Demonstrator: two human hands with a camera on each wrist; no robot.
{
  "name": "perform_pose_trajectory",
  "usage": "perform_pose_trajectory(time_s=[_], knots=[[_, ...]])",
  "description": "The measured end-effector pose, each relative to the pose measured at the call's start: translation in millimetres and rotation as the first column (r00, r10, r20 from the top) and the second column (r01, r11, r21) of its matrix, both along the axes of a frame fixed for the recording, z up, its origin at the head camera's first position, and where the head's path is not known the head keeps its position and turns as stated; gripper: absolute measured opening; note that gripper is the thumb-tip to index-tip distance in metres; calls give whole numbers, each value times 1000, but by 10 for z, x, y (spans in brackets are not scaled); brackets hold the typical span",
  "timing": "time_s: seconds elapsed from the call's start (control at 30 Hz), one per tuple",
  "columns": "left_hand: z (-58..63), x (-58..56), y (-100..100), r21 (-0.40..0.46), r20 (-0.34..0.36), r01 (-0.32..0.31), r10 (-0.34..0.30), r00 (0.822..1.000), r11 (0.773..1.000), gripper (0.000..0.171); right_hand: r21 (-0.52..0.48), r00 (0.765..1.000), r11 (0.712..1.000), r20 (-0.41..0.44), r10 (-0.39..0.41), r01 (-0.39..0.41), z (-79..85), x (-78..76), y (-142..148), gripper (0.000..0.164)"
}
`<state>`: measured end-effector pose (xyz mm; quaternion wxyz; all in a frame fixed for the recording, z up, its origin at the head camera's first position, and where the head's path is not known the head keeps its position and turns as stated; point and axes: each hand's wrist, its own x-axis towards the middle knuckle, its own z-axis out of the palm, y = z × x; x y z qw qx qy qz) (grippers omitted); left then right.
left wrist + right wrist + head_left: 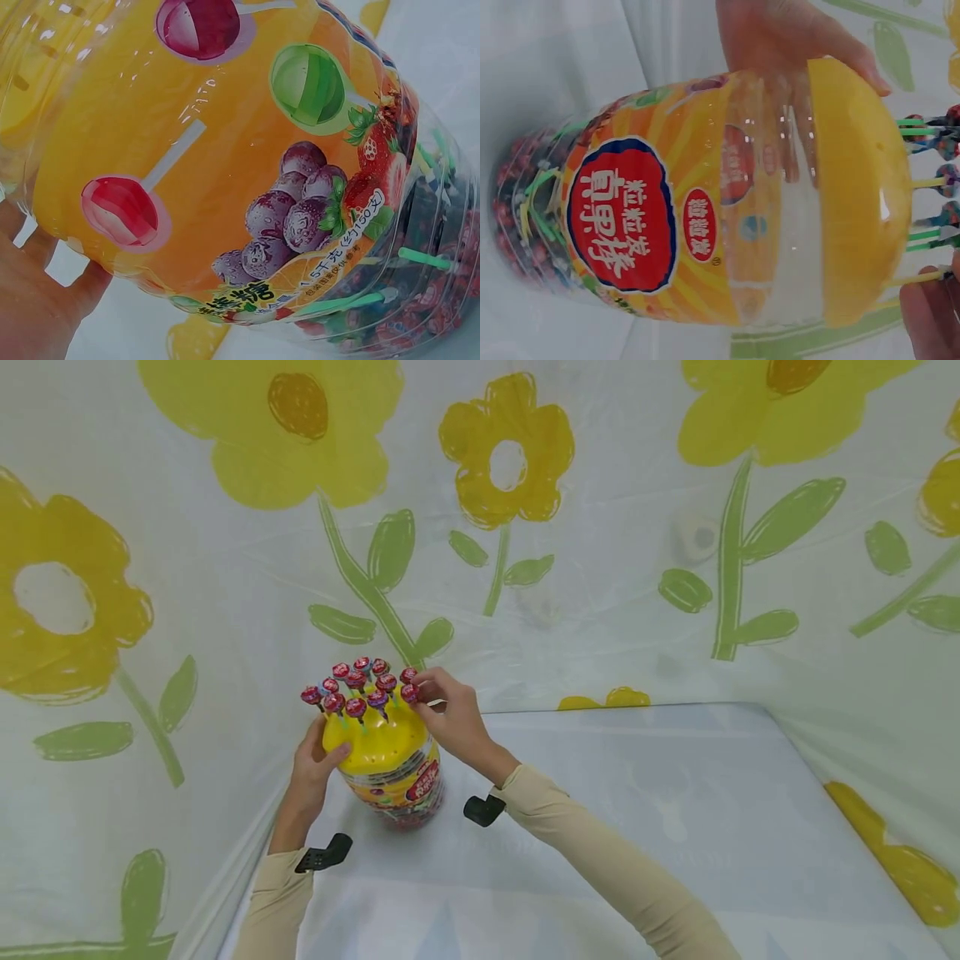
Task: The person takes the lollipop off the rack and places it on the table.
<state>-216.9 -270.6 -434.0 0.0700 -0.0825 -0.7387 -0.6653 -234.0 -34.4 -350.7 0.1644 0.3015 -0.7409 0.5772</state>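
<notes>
Pale plastic sheeting covers the counter in front of you, and a flower-printed sheet hangs behind it. Near the counter's far left corner stands the lollipop jar, clear with an orange label and a yellow lid. Your left hand grips the lid's left edge, thumb curled over the rim. Your right hand pinches one lollipop at the right of the cluster of lollipops standing in the lid's holes
</notes>
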Motion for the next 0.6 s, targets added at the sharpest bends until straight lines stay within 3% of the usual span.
perform_pose_trajectory(time_s=[0.13, 0.33, 0.6], knots=[[-13, 18, 1, 8, 1, -9, 9, 1000, 1000, 61, -61, 999, 998, -33, 19, -21, 56, 31, 32, 23], [-39, 2, 12, -9, 19, -46, 46, 999, 999, 63, -64, 998, 997, -50, 44, -47, 149, 42, 132, 27], [-35, -10, 26, 7, -2, -52, 52, 999, 999, 63, -53, 999, 998, -2, 39, -39, 61, -3, 265, 25]])
